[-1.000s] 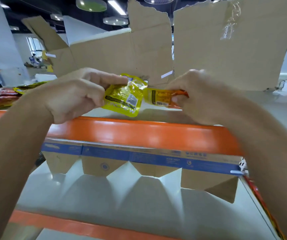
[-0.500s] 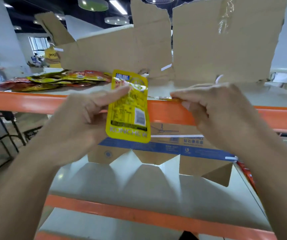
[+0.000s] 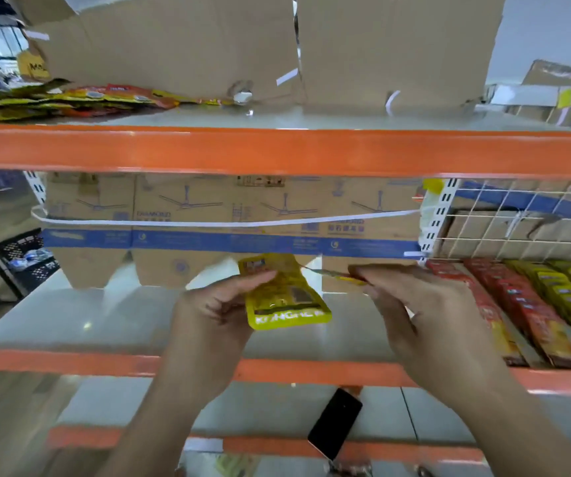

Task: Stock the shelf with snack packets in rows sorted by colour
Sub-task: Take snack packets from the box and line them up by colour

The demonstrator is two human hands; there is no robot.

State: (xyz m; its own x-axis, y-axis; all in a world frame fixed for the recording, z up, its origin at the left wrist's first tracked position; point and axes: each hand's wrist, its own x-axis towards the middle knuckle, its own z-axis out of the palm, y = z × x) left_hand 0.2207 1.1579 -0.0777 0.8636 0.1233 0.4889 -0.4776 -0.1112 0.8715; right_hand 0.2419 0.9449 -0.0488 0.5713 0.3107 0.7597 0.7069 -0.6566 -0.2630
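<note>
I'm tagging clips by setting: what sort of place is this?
Likely a shop or its stockroom: orange-beamed metal shelving, red and yellow snack packets laid in colour rows, and printed cardboard boxes at the back.

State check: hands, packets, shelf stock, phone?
left hand, holds yellow packet upright
right hand, pinches second packet, seen edge-on
packet rows, red and yellow, lined up at right
packet pile, loose, mixed colours, upper left
phone, screen dark

Glossy plastic yellow packet (image 3: 285, 297); matt brown cardboard box (image 3: 229, 215); smooth orange-painted metal shelf beam (image 3: 277, 151).
</note>
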